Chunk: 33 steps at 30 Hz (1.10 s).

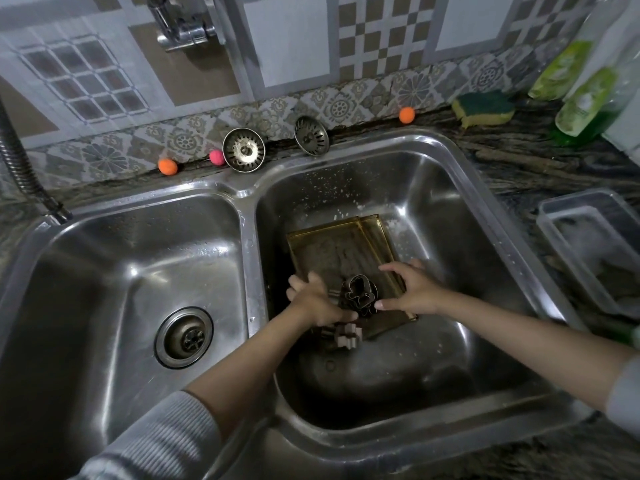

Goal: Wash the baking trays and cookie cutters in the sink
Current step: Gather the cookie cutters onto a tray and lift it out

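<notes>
A golden baking tray lies flat in the right basin of the steel sink. A cluster of dark metal cookie cutters sits on the tray's near end. My left hand rests at the tray's left edge with fingers curled against the cutters. My right hand spreads over the cutters from the right, thumb and fingers around the cluster. One paler flower-shaped cutter lies just below my left hand, off the tray's corner.
The left basin has an open drain. Two strainer plugs lean on the back ledge with small orange and pink balls. A sponge and green soap bottles stand back right. A clear plastic container sits on the right counter.
</notes>
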{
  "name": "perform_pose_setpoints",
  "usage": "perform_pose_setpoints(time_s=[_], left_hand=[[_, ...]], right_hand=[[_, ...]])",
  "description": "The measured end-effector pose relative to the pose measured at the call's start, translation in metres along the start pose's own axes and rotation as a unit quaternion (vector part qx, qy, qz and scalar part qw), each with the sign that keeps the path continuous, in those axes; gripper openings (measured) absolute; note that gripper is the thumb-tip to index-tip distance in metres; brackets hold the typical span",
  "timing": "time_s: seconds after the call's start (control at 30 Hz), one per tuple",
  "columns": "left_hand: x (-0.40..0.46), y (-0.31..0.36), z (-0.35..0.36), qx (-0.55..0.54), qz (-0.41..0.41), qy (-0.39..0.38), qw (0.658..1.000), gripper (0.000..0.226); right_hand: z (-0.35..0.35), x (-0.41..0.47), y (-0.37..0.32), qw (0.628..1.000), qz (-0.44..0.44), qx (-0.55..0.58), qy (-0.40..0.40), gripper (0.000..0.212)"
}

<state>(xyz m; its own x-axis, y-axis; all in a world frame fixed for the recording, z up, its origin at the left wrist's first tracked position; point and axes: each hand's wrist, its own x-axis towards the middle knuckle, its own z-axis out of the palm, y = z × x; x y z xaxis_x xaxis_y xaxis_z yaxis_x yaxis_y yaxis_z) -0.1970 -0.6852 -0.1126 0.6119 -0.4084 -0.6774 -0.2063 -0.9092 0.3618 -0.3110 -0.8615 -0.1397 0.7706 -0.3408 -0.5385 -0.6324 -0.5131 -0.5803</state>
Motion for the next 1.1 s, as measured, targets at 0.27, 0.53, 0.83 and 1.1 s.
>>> perform_pose_setpoints(time_s=[0.27, 0.53, 0.83, 1.1], left_hand=[[0.011, -0.006, 0.014, -0.173, -0.042, -0.070, 0.981, 0.154], [0.029, 0.002, 0.014, -0.248, 0.044, -0.005, 0.968, 0.131], [0.028, -0.001, 0.013, -0.250, 0.057, -0.012, 0.967, 0.130], [0.024, -0.007, 0.014, -0.153, 0.058, -0.140, 0.977, 0.158]], right_hand=[[0.010, -0.001, 0.004, 0.982, 0.034, 0.172, -0.069, 0.111], [0.016, 0.002, 0.014, 0.973, 0.043, 0.224, -0.015, 0.106], [0.014, 0.001, 0.020, 0.974, 0.034, 0.224, -0.010, 0.113], [0.016, -0.007, 0.019, 0.989, 0.052, 0.136, -0.036, 0.117]])
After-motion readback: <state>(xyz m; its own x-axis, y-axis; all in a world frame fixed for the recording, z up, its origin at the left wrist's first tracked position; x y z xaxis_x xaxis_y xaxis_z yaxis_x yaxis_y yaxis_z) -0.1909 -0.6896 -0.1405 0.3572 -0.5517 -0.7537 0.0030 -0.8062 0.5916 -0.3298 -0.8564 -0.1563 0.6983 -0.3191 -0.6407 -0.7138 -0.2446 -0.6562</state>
